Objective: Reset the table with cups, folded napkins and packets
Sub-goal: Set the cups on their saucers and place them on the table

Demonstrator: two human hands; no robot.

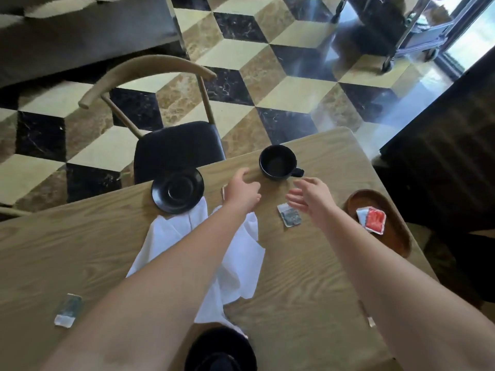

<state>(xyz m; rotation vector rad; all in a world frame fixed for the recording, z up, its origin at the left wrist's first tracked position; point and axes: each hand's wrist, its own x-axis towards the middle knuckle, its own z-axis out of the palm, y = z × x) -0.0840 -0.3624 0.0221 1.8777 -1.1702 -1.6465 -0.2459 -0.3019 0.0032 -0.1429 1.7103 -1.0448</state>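
A black cup (278, 163) stands upright near the far edge of the wooden table (308, 277). My left hand (242, 191) hovers just left of it, fingers loosely curled, holding nothing. My right hand (309, 199) is open, palm turned left, just below the cup's handle. A black saucer (177, 191) sits at the far edge to the left, resting on a corner of a crumpled white napkin (241, 253) that runs under my left forearm. A grey packet (289, 218) lies beneath my right hand. Another grey packet (68, 310) lies near left.
A wooden oval tray (393, 231) at the right edge holds a red packet (375, 219) and a white one. A second black dish (221, 349) sits at the near edge. A chair (176, 148) with a black seat stands beyond the table. A small packet (224, 190) peeks out by my left hand.
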